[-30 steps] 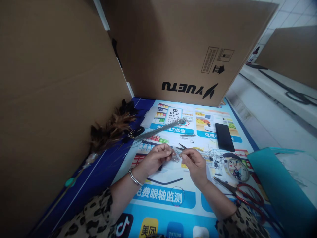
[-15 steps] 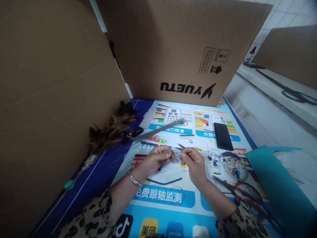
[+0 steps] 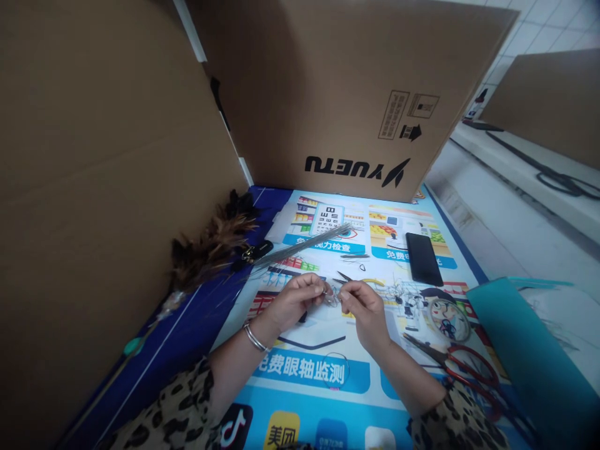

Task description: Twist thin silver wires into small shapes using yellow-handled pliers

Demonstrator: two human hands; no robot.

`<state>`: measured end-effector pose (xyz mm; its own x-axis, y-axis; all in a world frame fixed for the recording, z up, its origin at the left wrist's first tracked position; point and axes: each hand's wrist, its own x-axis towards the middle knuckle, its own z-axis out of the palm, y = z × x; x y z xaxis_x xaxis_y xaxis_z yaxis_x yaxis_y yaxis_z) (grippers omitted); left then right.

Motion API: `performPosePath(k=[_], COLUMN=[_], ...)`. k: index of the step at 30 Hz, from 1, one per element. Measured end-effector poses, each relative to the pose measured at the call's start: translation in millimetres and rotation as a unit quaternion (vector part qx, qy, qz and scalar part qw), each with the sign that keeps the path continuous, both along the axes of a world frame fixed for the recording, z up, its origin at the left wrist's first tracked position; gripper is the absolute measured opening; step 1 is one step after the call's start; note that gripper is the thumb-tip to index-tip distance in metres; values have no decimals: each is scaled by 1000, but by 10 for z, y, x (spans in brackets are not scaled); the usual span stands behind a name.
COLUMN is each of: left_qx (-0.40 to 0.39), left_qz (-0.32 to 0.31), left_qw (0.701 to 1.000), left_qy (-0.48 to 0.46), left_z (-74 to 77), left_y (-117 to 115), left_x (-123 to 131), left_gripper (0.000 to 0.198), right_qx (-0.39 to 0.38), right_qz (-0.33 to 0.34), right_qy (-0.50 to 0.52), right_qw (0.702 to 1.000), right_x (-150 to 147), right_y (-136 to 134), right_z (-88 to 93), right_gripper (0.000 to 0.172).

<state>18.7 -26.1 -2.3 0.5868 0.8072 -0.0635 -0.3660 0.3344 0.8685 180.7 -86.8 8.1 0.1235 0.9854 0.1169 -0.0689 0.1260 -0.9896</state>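
Observation:
Both hands meet over the middle of a printed poster mat (image 3: 304, 375). My left hand (image 3: 297, 300), with a silver bangle on the wrist, pinches one side of a small piece of thin silvery wire (image 3: 330, 297). My right hand (image 3: 363, 306) pinches the other side. The wire piece is tiny and partly hidden by my fingertips. Just beyond the hands lie small dark pliers (image 3: 345, 277).
A bundle of straight wires (image 3: 304, 244) lies further back, a feather duster (image 3: 210, 247) to the left, a black phone (image 3: 424, 258) at the right. Red-handled scissors (image 3: 462, 365) and a teal folder (image 3: 529, 356) sit near right. Cardboard walls (image 3: 328, 94) stand behind and left.
Both hands have stayed pinched on the small wire piece with only slight finger shifts. The camera view has moved a little.

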Motion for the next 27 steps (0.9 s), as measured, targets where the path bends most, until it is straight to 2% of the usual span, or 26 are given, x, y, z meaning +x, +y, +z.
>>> performPosePath(k=[8,27], left_qx=[6,67], left_qz=[-1,-16], left_qw=[1000,996], left_qy=[-19,50], left_z=[26,32], left_y=[-4,-21], left_x=[7,-3], left_gripper=[15,11], right_qx=[4,-37], right_qz=[7,55], right_qy=[7,61], right_qw=[1000,996], right_x=[-18,1], right_y=[7,64], right_z=[-19,-18], right_gripper=[9,13])
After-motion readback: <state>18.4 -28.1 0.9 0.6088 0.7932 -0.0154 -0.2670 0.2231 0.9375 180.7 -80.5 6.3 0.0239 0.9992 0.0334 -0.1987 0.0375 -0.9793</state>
